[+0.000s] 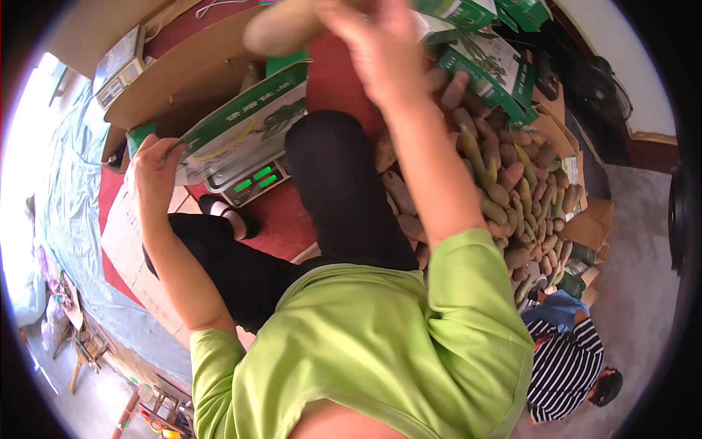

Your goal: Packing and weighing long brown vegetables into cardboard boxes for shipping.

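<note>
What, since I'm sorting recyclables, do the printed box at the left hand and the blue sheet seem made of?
Box: probably cardboard with a smooth printed finish, going by its thin, flat panel.
Sheet: likely plastic, slightly shiny, judging by its crinkles and pale highlights; coated fabric remains possible.

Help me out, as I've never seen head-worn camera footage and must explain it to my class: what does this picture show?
There is no machine arm here: these are a person's own bare hands. The single picture comes from a wide camera on their head, looking down, so straight edges bend.

The right hand, blurred, holds a brownish vegetable. The left hand is at the near-left corner of a green-and-white box. Beside the box's near side shows a scale with lit green displays, on a red surface. To the right lies a vegetable pile; another person is beyond it.
</note>
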### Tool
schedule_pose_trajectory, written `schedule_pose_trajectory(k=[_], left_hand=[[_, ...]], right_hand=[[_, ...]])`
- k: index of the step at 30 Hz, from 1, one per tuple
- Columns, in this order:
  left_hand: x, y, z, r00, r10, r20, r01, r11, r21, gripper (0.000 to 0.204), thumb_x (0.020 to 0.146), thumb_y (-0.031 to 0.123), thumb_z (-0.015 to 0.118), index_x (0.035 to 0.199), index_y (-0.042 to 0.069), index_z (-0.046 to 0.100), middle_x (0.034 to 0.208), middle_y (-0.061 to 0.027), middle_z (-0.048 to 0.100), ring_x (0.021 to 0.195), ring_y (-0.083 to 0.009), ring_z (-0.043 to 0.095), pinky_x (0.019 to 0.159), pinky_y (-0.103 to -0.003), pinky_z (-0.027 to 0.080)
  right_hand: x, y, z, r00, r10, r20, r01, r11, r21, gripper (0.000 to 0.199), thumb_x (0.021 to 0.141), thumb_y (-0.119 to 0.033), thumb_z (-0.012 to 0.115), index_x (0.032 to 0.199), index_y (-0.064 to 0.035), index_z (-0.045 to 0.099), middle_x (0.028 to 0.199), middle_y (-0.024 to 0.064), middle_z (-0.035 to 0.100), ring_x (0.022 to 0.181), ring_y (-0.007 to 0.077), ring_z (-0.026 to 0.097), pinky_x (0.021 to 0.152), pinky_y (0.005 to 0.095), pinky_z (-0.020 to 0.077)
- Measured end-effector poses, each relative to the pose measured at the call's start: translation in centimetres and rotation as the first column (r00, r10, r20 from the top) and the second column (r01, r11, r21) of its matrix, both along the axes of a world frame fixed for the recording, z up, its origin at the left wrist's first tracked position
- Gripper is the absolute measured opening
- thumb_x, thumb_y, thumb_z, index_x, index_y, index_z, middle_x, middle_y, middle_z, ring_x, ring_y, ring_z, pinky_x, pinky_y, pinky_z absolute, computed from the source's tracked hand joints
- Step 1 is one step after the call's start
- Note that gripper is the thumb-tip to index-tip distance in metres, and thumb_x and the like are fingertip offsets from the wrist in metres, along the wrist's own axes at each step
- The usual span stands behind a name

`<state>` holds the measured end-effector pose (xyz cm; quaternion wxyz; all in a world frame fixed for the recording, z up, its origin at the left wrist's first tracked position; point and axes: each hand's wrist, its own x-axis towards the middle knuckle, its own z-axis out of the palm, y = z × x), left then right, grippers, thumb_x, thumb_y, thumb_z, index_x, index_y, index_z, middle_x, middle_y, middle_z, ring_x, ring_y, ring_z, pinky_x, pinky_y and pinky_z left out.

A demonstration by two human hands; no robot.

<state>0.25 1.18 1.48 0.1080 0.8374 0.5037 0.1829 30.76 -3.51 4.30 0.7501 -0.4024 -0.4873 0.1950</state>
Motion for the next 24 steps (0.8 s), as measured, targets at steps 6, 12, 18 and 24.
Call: schedule_pose_trajectory(k=[6,12,18,24], left_hand=[[-0.6,0.8,-0.9,0.998,-0.062,0.01,0.062,0.998,0.007,0.014,0.078,0.017,0.065,0.087,0.006,0.067,0.073,-0.0093,0.052,0.067,-0.0263,0.057,0.059,-0.033,0.041],[-0.8,0.9,-1.1,0.996,-0.09,0.028,0.09,0.996,-0.001,0.014,0.079,0.014,0.066,0.087,0.003,0.065,0.071,-0.0088,0.05,0.064,-0.0235,0.053,0.059,-0.031,0.04],[-1.1,0.5,-1.3,0.993,-0.076,0.085,0.075,0.997,0.019,0.013,0.076,0.009,0.067,0.087,0.002,0.065,0.071,-0.0082,0.049,0.064,-0.021,0.051,0.059,-0.03,0.039],[-0.2,0.5,-1.1,0.998,-0.05,0.05,0.048,0.998,0.041,0.011,0.077,0.01,0.066,0.085,0.003,0.066,0.07,-0.0095,0.049,0.063,-0.0245,0.053,0.058,-0.032,0.04]], right_hand=[[-6.1,2.6,-3.4,0.999,0.05,0.013,-0.045,0.972,-0.23,0.014,0.076,-0.007,0.067,0.087,-0.0009,0.062,0.079,0.0118,0.066,0.072,0.024,0.064,0.065,0.0335,0.0505],[1.0,-1.4,-7.7,0.896,-0.246,0.371,0.322,0.933,-0.159,0.008,0.075,-0.01,0.062,0.082,-0.0064,0.064,0.078,0.0111,0.063,0.077,0.0303,0.061,0.068,0.0384,0.0486],[13.2,-13.2,-17.3,0.435,-0.002,0.9,0.812,0.432,-0.392,0.039,0.072,-0.016,0.069,0.11,-0.0155,0.06,0.112,0.0081,0.058,0.105,0.0315,0.052,0.089,0.0416,0.0442],[21.4,-27.5,-21.5,0.495,0.464,0.735,0.86,-0.382,-0.338,0.046,0.085,-0.022,0.057,0.129,-0.0269,0.044,0.145,0.0017,0.025,0.126,0.0361,0.033,0.085,0.0579,0.0438]])
